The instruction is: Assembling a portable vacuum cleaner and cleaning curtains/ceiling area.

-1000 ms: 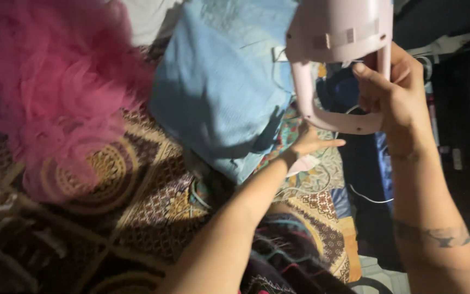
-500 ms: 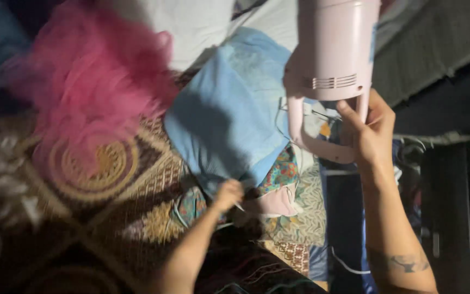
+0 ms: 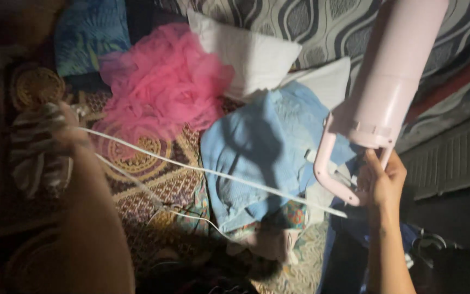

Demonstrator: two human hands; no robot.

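A person's right hand (image 3: 379, 182) grips a pale pink appliance (image 3: 390, 87) by the loop handle at its base, fingers closed round the bar, holding it tilted in the air above a cluttered bed. A white cord (image 3: 208, 171) runs taut from near the handle, low on the right, across to the left hand (image 3: 63, 128), which sits at the far left and appears closed on the cord, though blur and dim light make the grip hard to read; a second, slacker strand trails lower over the patterned bedspread (image 3: 159, 190). Below the appliance lies a blue cloth (image 3: 257, 147), crumpled, with a pink tulle heap (image 3: 161, 92) just beside it to the left and two white pillows (image 3: 246, 57) touching behind them, against a grey swirl-print sheet (image 3: 311, 22). A striped cloth (image 3: 36, 152) lies under the left forearm. The risk, as it looks from this single head view: the appliance hangs from one hand by a thin handle while the cord is pulled tight, so a harder tug could twist it out of the fingers or strain the cord where it joins. The loose strand could also snag in the tulle or the blue cloth's folds.
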